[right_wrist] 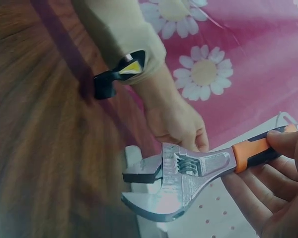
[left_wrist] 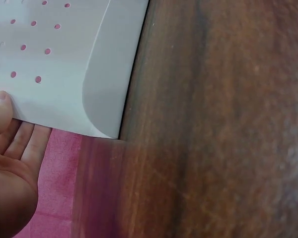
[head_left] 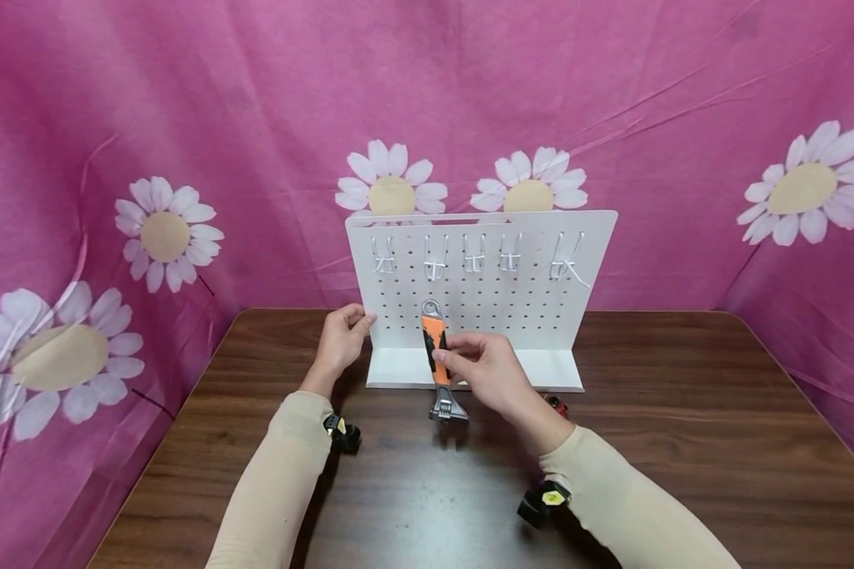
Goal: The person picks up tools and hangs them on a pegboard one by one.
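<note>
My right hand [head_left: 494,375] grips an adjustable wrench [head_left: 437,330] by its orange and black handle, thumb on the near side. The wrench is upright in front of the white pegboard [head_left: 534,308], its hanging hole at the top and its metal head down above the table. In the right wrist view the wrench head [right_wrist: 174,183] shows its jaws parted, with the adjusting screw between head and handle. My left hand [head_left: 341,340] pinches the pegboard's left edge; in the left wrist view the thumb [left_wrist: 2,106] lies on the front and the other fingers pass behind.
Several white wire hooks [head_left: 474,257] stick out along the pegboard's upper part. Its base [head_left: 398,371] stands on the dark wooden table [head_left: 683,411]. A small red object [head_left: 556,405] lies partly hidden behind my right wrist. A pink flowered cloth [head_left: 455,95] hangs around the table.
</note>
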Demonstrator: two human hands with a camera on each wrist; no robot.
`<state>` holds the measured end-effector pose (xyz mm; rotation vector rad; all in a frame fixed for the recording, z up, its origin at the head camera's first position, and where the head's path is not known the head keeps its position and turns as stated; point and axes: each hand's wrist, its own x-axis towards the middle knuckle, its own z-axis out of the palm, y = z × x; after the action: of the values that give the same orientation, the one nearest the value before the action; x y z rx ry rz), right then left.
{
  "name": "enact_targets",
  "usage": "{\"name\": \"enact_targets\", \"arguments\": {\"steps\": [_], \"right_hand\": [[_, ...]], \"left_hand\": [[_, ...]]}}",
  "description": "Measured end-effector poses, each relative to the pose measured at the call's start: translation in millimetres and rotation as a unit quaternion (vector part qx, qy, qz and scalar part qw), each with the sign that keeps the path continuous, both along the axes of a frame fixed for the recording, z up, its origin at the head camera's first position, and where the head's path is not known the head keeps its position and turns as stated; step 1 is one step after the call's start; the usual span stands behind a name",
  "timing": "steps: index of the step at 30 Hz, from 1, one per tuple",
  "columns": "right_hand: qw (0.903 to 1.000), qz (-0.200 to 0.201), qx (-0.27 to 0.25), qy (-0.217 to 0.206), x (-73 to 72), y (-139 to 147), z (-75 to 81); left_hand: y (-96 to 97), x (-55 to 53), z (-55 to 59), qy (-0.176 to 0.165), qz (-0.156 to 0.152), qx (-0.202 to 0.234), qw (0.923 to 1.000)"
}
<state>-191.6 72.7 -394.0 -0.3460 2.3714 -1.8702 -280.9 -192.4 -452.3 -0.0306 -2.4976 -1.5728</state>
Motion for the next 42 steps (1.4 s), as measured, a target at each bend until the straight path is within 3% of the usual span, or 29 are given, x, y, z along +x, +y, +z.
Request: {"name": "enact_targets", "arguments": {"steps": [9,14,20,30,42], "right_hand": [[0.9993,-0.017,-0.018,-0.027,-11.1,-24.9,19.5],[0.9995,-0.011,-0.023,-0.019,-15.3,-38.5,25.8],[0.9992,-0.01,-0.04,0.0,-24.1,-51.5,27.9],[0.999,-0.009,-0.044,-0.007,-34.7,-69.8,28.0],[0.9988,-0.022,-0.037,-0.024,-45.3,-84.1,24.2]], "left_hand": [[0.6,-0.2,-2.0,-0.008,0.005,0.013,0.9999],[1.7,0.0,-2.4,-0.001,0.003,0.02,0.9998],[1.9,-0.5,-2.9,0.006,0.003,0.018,0.9998],[0.3,0.5,-2.7,-0.01,0.005,0.023,0.9997],[-1.1,-0.5,-4.0,0.02,0.0,0.02,0.9996]]}}
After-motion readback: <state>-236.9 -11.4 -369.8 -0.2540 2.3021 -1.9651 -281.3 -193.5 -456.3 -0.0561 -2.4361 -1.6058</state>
